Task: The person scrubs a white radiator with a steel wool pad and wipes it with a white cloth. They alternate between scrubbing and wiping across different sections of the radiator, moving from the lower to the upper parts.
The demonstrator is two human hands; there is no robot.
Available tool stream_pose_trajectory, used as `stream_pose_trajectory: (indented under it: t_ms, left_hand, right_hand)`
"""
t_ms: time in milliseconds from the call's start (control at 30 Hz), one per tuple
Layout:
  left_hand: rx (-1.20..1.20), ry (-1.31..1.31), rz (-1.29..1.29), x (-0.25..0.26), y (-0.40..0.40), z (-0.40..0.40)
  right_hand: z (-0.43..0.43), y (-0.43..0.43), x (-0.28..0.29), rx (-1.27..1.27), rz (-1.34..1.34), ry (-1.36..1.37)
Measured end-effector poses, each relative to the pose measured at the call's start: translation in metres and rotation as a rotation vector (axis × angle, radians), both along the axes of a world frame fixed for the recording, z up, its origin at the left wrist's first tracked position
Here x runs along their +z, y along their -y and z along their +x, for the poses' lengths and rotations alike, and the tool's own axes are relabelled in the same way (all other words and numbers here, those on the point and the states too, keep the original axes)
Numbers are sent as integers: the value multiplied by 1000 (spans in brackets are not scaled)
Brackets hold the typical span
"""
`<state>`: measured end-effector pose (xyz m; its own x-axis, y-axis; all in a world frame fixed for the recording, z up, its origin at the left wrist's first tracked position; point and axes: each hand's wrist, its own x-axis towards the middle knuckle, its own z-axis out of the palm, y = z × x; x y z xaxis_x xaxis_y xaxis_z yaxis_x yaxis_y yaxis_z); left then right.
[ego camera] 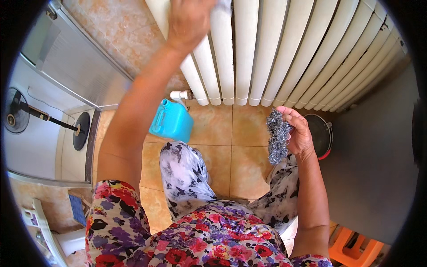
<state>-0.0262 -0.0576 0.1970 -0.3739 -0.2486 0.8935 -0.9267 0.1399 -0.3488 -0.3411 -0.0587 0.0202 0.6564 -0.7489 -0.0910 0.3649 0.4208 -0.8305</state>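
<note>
At the top of the head view, my left hand (193,20) is raised against the upper part of a cream column radiator (245,50). It is blurred and cut by the picture's edge; a whitish patch shows beside its fingers, and what it holds, if anything, cannot be made out. My right hand (298,130) pinches a long, silvery, curly strand of metal scouring wool or tinsel (277,138), which hangs down below the radiator's lower ends. Dark chipped lines run along some radiator columns.
A turquoise plastic jug (175,121) stands on the tiled floor by a white pipe fitting (180,95). A dark bucket (318,133) is right of my right hand, beside a large grey surface (370,160). An orange stool (355,250) is lower right; a standing fan (46,116) is far left.
</note>
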Motion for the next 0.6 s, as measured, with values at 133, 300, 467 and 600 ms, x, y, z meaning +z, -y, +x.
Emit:
stream_pose_trajectory:
  t_ms: [133,300,467,600]
  left_hand:
    - [175,98,-302,34,34,-14]
    - [224,156,-145,-61,38,-9]
    - [223,201,104,-124,27,-7]
    - [139,252,250,-131,4,-8]
  right_hand:
    - [1,-4,6,-98,73,127]
    - [1,-8,19,-286,244,245]
    - [-22,5,2,-230,230,416]
    - [-24,10,-5,-318,297,434]
